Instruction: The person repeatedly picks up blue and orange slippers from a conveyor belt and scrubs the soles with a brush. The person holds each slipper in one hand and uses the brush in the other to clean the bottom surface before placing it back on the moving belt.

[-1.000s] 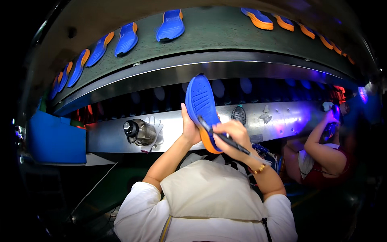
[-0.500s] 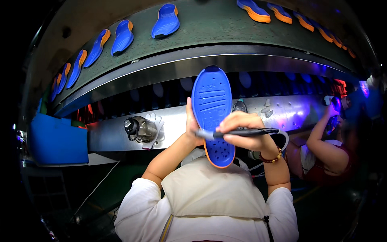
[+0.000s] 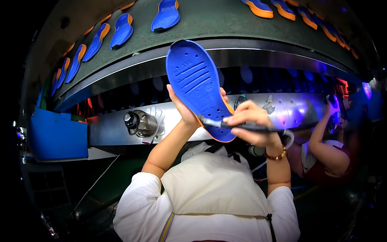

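A blue shoe sole (image 3: 195, 80) with an orange rim is raised in front of me, its top leaning left. My left hand (image 3: 186, 113) grips it from behind, thumb along the left edge and fingertips at the right edge. In my right hand (image 3: 254, 124) is a black pen-like brush (image 3: 213, 122) with a pale tip and a hose at its back end. The tip lies over the sole's lower left edge, near the small holes; whether it touches is hard to tell. A beaded bracelet (image 3: 276, 154) circles my right wrist.
Several blue-and-orange soles (image 3: 121, 30) lie on a green belt (image 3: 209, 20) beyond a metal rail. A bottle (image 3: 141, 124) and a white glove stand on the metal shelf (image 3: 177, 121). A blue box (image 3: 58, 135) is at left. Another person's arm (image 3: 320, 125) works at right.
The sole has moved up and to the left and now leans left, with my left hand shifting along. The brush tip has come to its lower left edge.
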